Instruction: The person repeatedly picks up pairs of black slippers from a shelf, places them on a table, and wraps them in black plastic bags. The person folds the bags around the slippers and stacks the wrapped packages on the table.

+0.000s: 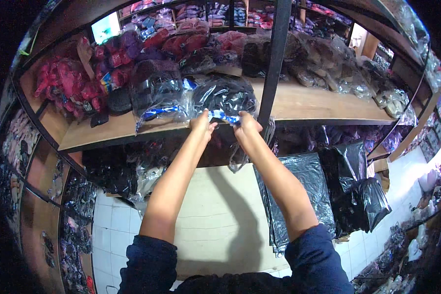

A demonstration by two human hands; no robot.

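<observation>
A clear plastic bag point(224, 96) of dark items, perhaps footwear, sits at the front edge of the wooden shelf point(308, 105). A blue-and-white strip point(223, 116) runs along its near end. My left hand point(202, 124) pinches the left end of that edge, and my right hand point(248, 123) grips the right end, beside the black upright post. Both arms reach forward, and the fingertips are partly hidden. Just left of it lies a similar bag point(158, 95) of dark items with its own blue-and-white strip.
The black metal post point(274, 63) rises close to my right hand. Pink and purple bagged goods point(66, 85) fill the shelf's left; bagged brownish shoes point(323, 63) lie to the right. Below stand a pale board point(215, 210), folded black plastic sheets point(299, 191) and black bags point(350, 166).
</observation>
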